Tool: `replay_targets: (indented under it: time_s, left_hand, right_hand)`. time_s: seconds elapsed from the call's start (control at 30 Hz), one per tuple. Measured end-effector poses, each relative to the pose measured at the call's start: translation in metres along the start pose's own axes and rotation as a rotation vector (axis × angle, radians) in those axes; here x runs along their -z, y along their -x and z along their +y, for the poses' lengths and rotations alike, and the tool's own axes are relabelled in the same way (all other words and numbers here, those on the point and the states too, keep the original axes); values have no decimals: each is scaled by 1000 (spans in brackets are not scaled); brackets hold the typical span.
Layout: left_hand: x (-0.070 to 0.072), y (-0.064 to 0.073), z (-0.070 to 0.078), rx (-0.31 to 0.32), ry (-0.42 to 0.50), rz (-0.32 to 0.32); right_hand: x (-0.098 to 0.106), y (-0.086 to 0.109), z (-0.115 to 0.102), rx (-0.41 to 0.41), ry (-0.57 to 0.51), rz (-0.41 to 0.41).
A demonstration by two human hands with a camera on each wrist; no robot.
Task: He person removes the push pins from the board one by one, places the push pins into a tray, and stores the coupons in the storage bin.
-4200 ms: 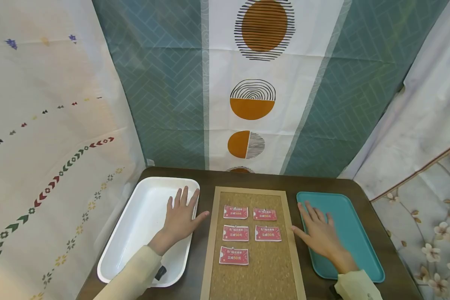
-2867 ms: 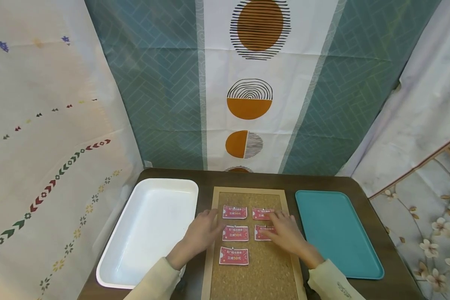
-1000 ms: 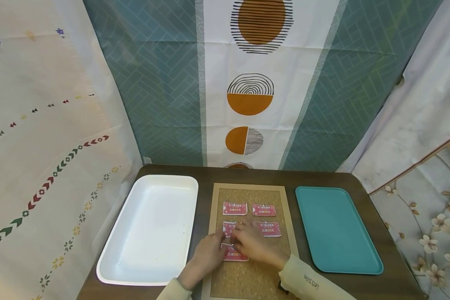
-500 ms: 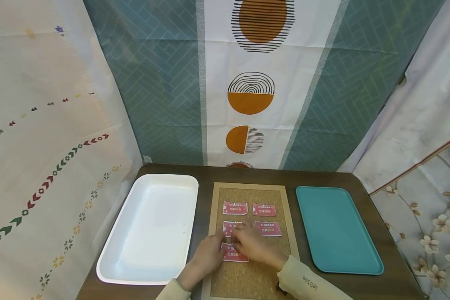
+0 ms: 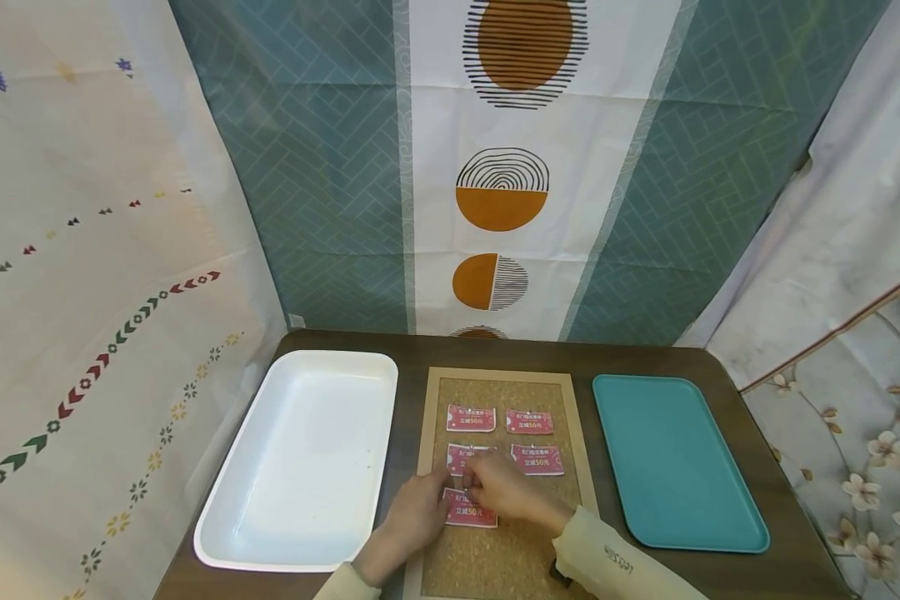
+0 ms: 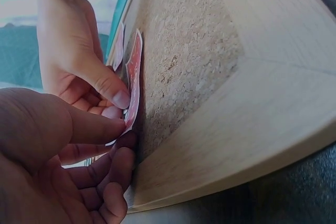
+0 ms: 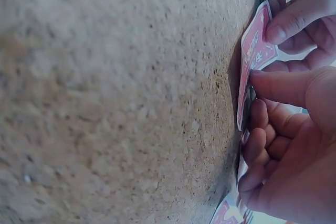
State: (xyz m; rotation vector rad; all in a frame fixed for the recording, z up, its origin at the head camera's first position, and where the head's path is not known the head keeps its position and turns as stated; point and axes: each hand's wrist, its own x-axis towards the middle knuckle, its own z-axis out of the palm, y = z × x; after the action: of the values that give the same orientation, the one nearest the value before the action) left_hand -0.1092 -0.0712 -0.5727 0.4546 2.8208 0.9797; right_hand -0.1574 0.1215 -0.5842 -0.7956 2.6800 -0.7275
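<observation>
A cork board (image 5: 510, 550) with a light wooden frame carries several red paper coupons in two columns. My left hand (image 5: 417, 507) pinches the left end of the lowest coupon (image 5: 472, 514) between thumb and fingers, and that corner lifts off the cork in the right wrist view. At the coupon's top edge, my right hand (image 5: 506, 487) has thumb and fingers closed around a small metallic pin (image 7: 252, 94), mostly hidden by the fingertips. Just above, another coupon (image 5: 461, 455) is partly covered by the right hand.
To the left of the board stands a white tray (image 5: 300, 550), and a teal tray (image 5: 682, 458) lies to its right. Pinned coupons (image 5: 529, 422) stay at the board's upper part. Patterned curtains hang behind the dark table (image 5: 555, 357).
Both hands, earlier spread over the two trays, have come together over the board at the lowest coupon. In the last half second they have hardly moved.
</observation>
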Motion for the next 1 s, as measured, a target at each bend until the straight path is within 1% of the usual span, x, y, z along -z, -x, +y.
replay_targets:
  time_s: [0.4,0.63,1.0]
  left_hand:
    - [-1,0,-2,2,11,-3]
    - [1,1,-3,3,38,-14]
    - [-1,0,-3,9,42,-1]
  right_hand:
    - [-1,-1,1,-2,-38,-5]
    - [0,0,2,-8,-64,-3]
    - [0,0,-1,7,-62,10]
